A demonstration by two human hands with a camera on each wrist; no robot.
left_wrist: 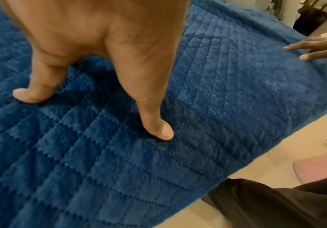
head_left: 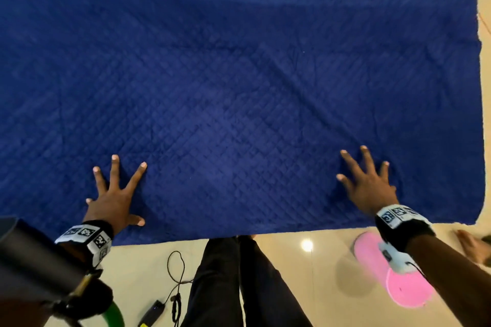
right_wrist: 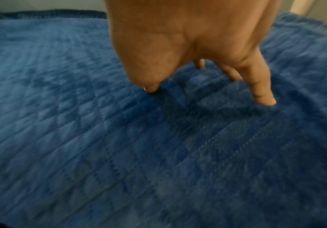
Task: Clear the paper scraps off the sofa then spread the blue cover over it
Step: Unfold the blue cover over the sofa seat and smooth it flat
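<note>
Blue cover (head_left: 239, 74) lies flat under both palms, spread over the sofa and reaching its right edge and near edge. Left hand (head_left: 114, 200) presses down near the front edge with fingers (left_wrist: 154, 120) splayed wide and straight, tips sinking into the quilted pile. Right hand (head_left: 368, 188) does likewise near the front right corner, fingers (right_wrist: 260, 89) fanned out (that wrist view is blurred). Beyond the near edge, on the tiled floor (head_left: 305, 268), sit a pink slipper (head_left: 398, 281) and a black cable (head_left: 176, 273).
</note>
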